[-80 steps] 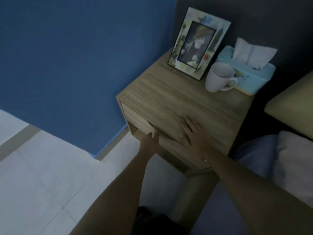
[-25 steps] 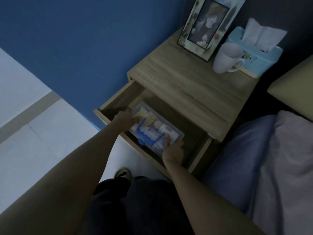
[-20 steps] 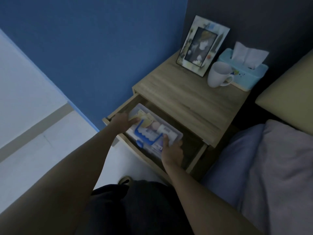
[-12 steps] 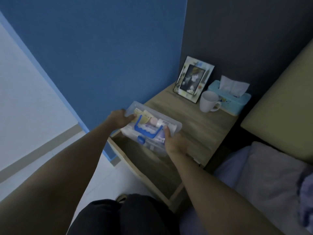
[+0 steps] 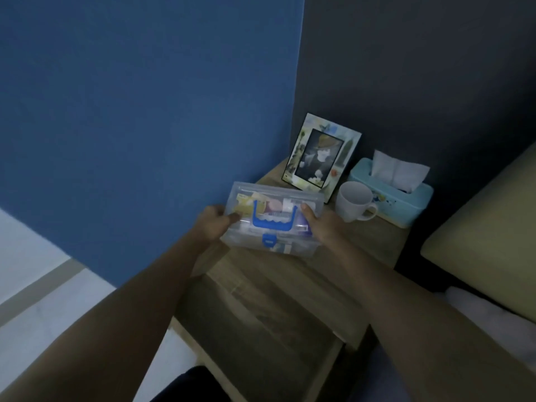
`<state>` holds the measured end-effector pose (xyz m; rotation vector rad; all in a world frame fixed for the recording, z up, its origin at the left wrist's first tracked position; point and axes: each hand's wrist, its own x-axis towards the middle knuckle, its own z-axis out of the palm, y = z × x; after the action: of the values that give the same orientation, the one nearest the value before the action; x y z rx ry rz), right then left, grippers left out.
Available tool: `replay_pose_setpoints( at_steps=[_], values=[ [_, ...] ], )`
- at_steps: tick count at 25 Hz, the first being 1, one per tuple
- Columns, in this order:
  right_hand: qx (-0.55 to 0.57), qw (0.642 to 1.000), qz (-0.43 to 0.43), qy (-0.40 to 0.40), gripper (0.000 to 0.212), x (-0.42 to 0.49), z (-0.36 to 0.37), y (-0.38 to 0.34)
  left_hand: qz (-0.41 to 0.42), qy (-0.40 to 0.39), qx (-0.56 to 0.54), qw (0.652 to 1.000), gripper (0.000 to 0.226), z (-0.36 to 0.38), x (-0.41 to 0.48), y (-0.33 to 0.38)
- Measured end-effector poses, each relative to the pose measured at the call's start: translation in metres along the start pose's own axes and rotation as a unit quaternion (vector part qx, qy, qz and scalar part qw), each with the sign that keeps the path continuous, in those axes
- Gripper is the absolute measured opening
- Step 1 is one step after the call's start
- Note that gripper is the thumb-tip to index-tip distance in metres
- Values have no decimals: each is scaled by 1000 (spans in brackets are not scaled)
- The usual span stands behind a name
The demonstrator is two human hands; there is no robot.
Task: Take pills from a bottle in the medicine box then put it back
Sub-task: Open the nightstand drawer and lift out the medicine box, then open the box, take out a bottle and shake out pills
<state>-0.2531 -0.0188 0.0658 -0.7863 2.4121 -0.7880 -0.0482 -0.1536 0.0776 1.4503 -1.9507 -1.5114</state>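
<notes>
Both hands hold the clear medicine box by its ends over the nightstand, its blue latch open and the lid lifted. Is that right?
Not quite. The head view shows the left hand and right hand holding the medicine box by its ends over the nightstand, but the blue latch is closed and the lid is down.

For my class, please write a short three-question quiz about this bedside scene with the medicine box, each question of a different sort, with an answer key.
1. True or false: the blue latch on the clear plastic medicine box is shut.
2. Which hand grips the box's end nearer the white ceramic mug? A) left hand B) right hand
3. Fill in: behind the mug stands a light blue ____ box.

Key
1. True; the lid is closed.
2. B
3. tissue
</notes>
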Motion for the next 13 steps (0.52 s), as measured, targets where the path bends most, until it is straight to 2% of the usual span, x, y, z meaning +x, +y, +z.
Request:
replay_pose_setpoints(
  at_steps=[6,8,9,11,12,13],
  values=[
    [-57,998,-7,-4,69,37,13,10,2,11,-15,1000,37,13,28,-20],
    [-67,998,-9,3,69,39,15,13,5,25,8,1000,46,15,30,-20],
    [-77,997,-15,17,69,39,16,13,0,57,23,998,56,19,26,-19],
    [-104,989,-86,65,65,36,13,11,-46,166,-27,985,74,34,13,-22],
    [-116,978,-157,76,63,34,10,10,-84,206,-82,971,75,45,3,-27],
    [-138,961,-232,63,61,34,8,10,-114,210,-128,962,70,60,-7,-31]
  ],
)
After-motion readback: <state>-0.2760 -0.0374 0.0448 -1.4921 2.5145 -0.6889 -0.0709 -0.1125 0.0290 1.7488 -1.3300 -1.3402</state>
